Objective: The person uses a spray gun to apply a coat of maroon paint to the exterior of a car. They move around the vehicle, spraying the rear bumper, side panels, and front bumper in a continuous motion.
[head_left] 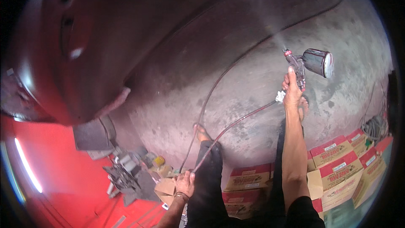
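My right hand (292,90) is wrapped around the handle of a paint spray gun (298,68), with a stained metal cup (319,62) on its right side. A pale mist fans up and away from the nozzle. A white wad (280,96) sits on the air hose (247,116) near the gun's handle. Lower down, my left hand (184,183) is closed around that hose, which loops away across the floor. Whether a brown piece of cardboard (165,189) touches this hand, I cannot tell.
A dark, glossy vehicle body (97,29) fills the upper left. Several red-and-brown cartons (337,173) stand at the lower right, with a coiled cable (375,126) beyond. Cluttered parts (126,171) lie at lower left. My bare feet stand on the grey floor (249,80).
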Demonstrator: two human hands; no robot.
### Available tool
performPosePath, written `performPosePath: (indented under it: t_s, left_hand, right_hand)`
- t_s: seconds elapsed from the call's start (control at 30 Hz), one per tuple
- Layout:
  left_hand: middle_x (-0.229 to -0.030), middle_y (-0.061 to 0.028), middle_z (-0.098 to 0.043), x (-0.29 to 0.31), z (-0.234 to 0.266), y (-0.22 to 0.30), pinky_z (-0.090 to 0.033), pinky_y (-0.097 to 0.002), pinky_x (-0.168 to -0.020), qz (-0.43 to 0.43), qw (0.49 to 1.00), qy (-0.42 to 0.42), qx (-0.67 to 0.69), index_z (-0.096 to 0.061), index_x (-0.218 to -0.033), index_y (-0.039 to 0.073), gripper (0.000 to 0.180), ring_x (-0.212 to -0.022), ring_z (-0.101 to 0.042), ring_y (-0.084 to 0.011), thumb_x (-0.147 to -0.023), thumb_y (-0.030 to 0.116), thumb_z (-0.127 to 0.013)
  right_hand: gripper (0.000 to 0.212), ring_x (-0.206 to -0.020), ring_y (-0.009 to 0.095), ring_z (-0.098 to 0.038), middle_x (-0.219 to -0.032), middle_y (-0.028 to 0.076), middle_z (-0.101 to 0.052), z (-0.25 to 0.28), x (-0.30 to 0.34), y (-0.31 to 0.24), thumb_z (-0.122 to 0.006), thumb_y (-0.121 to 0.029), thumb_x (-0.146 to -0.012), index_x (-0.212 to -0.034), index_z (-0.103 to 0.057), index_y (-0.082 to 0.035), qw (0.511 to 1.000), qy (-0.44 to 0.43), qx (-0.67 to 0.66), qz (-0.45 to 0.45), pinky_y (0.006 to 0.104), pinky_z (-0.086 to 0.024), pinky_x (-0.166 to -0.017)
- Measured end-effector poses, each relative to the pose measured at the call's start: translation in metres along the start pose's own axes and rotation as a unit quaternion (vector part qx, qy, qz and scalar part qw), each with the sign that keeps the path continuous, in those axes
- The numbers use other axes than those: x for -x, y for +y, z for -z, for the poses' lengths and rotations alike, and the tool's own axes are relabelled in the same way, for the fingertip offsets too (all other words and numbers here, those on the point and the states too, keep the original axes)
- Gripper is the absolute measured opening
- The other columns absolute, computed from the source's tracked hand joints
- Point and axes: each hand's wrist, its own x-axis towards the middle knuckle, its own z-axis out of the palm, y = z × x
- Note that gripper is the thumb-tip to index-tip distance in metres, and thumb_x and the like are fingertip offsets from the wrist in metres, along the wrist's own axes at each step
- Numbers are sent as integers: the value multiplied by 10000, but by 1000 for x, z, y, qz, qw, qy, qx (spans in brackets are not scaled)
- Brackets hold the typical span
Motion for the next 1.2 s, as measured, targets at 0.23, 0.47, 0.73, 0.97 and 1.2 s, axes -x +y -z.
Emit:
performPosePath:
  t_s: [0.23, 0.47, 0.73, 0.97, 1.2]
  left_hand:
    - [-1105, -175, -677, 2, -32, -61, -378, -536, -986, 100, 984, 23, 144, -641, -1155, 53, 348, -1082, -593, -378, -1055, 341, -474]
    - [-1045, -188, -670, -15, -39, -131, -379, -494, -945, 171, 929, 64, 323, -660, -1154, 19, 302, -1016, -597, -388, -1036, 252, -510]
    - [-929, -189, -646, -22, -63, -195, -378, -474, -855, 253, 881, 21, 398, -659, -1061, 29, 220, -923, -599, -391, -1017, 216, -551]
    - [-863, -186, -648, -38, -62, -222, -387, -462, -840, 235, 856, 85, 453, -659, -1045, 46, 191, -852, -607, -402, -1008, 211, -572]
    - [-773, -182, -586, -35, -55, -209, -383, -472, -770, 193, 899, 98, 380, -572, -906, 29, 208, -762, -566, -416, -1029, 194, -547]
  right_hand:
    - [189, -543, 29, -414, -688, -44, -508, -98, 83, 148, -753, -246, -945, -936, -638, -96, 992, -62, 96, -44, 223, -300, -464]
    - [227, -547, 46, -402, -692, -34, -492, -214, 182, 307, -755, -299, -936, -925, -591, -143, 972, -131, 165, -105, 224, -290, -481]
    - [237, -548, 46, -446, -699, -37, -556, -323, 315, 470, -754, -323, -936, -875, -611, -144, 947, -197, 206, -150, 221, -319, -476]
    - [241, -655, 65, -534, -721, -59, -587, -385, 426, 528, -785, -317, -925, -902, -676, -103, 893, -329, 238, -192, 253, -400, -586]
    - [374, -545, 43, -430, -642, -35, -515, -355, 395, 466, -726, -406, -963, -827, -633, -70, 920, -267, 155, -243, 227, -305, -482]
